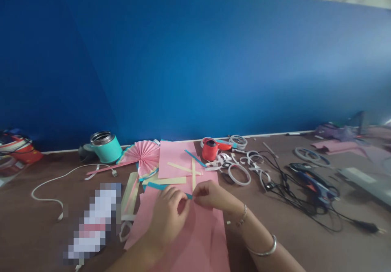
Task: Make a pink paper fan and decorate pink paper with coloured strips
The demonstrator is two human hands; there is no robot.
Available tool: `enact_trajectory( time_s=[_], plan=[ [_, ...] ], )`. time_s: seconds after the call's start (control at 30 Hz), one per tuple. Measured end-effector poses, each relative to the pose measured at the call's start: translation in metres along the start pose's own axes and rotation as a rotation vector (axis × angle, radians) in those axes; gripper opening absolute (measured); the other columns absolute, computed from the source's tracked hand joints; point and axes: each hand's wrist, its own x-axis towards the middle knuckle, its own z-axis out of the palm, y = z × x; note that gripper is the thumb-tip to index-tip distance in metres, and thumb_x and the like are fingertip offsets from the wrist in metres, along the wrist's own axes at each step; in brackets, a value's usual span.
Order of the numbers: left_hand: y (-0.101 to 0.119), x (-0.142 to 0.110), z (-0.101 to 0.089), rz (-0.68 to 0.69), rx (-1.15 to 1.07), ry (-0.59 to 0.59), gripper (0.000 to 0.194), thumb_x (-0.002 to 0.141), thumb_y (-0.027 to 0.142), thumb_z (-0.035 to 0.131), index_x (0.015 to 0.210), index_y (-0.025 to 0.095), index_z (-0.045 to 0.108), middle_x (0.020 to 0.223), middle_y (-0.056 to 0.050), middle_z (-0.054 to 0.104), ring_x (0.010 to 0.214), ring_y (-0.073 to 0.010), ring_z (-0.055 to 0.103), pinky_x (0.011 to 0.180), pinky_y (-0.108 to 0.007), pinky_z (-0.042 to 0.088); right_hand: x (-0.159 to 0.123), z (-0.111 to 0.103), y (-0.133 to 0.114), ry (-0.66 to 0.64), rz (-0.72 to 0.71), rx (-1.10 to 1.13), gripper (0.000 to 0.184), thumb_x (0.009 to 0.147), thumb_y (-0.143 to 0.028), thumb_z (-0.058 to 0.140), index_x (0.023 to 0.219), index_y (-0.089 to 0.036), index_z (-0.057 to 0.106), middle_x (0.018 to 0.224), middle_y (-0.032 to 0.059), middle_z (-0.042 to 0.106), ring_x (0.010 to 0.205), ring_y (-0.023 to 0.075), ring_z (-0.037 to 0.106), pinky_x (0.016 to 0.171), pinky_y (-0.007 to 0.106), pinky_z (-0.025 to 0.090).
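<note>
A narrow blue paper strip [155, 185] crosses the top of the pink paper sheet [195, 239]. My left hand [171, 211] rests over the strip, its thumb and finger closed on it. At the strip's right end, my right hand [210, 196] pinches with thumb and fingertips; the exact grip is partly hidden. Behind my hands lies another pink sheet [174, 152], with a second blue strip [195, 158] and a few cream strips [177, 180] on or near it. A pleated pink paper fan [143, 156] lies to the left of that sheet.
A teal mug [108, 150], white cable [49, 182] and blurred-out object [94, 223] are on the left. Behind and right are a red object [210, 150], white tape rings [240, 175], black cords [293, 198], a dark blue tool [314, 184] and a white power strip [363, 186]. A blue wall [195, 68] bounds the table.
</note>
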Motion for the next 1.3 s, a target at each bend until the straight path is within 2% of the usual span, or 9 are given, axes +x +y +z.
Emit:
enact_trajectory(
  time_s=[0.13, 0.37, 0.67, 1.07, 1.3],
  plan=[
    [-0.001, 0.003, 0.001, -0.089, -0.058, 0.003, 0.016, 0.078, 0.013, 0.051, 0.064, 0.020, 0.052, 0.066, -0.001, 0.057, 0.070, -0.0180, 0.055, 0.065, -0.029, 0.039, -0.002, 0.011, -0.007, 0.101, -0.130, -0.135, 0.014, 0.066, -0.014, 0.056, 0.074, -0.017, 0.067, 0.064, -0.0019, 0.062, 0.053, 0.0082, 0.050, 0.047, 0.018, 0.036],
    [-0.005, 0.002, 0.006, -0.149, -0.112, -0.012, 0.011, 0.077, 0.013, 0.051, 0.068, 0.019, 0.054, 0.074, -0.002, 0.059, 0.078, -0.0194, 0.056, 0.070, -0.031, 0.040, -0.004, 0.026, -0.011, 0.202, -0.242, -0.268, 0.020, 0.066, -0.009, 0.052, 0.075, -0.016, 0.067, 0.068, 0.0001, 0.065, 0.061, 0.0113, 0.056, 0.055, 0.019, 0.041],
    [-0.008, 0.002, 0.010, -0.182, -0.160, 0.007, 0.012, 0.076, 0.013, 0.048, 0.067, 0.019, 0.051, 0.073, -0.002, 0.055, 0.074, -0.0184, 0.055, 0.068, -0.030, 0.041, -0.001, 0.030, -0.003, 0.255, -0.334, -0.423, 0.020, 0.066, -0.009, 0.052, 0.075, -0.017, 0.067, 0.069, 0.0014, 0.065, 0.064, 0.0124, 0.057, 0.059, 0.020, 0.041],
    [-0.011, 0.001, 0.014, -0.183, -0.178, -0.010, 0.011, 0.075, 0.014, 0.045, 0.065, 0.020, 0.047, 0.071, -0.002, 0.053, 0.073, -0.0192, 0.052, 0.066, -0.030, 0.037, -0.001, 0.033, -0.002, 0.262, -0.372, -0.497, 0.020, 0.066, -0.006, 0.051, 0.075, -0.017, 0.065, 0.070, 0.0011, 0.064, 0.064, 0.0120, 0.056, 0.059, 0.021, 0.041],
    [-0.011, 0.002, 0.014, -0.199, -0.231, -0.042, 0.010, 0.072, 0.014, 0.043, 0.064, 0.020, 0.045, 0.072, -0.002, 0.051, 0.072, -0.0182, 0.050, 0.067, -0.029, 0.037, 0.000, 0.025, -0.002, 0.222, -0.280, -0.355, 0.023, 0.065, -0.004, 0.050, 0.083, -0.018, 0.058, 0.069, -0.0007, 0.061, 0.062, 0.0108, 0.055, 0.055, 0.019, 0.040]
  ],
)
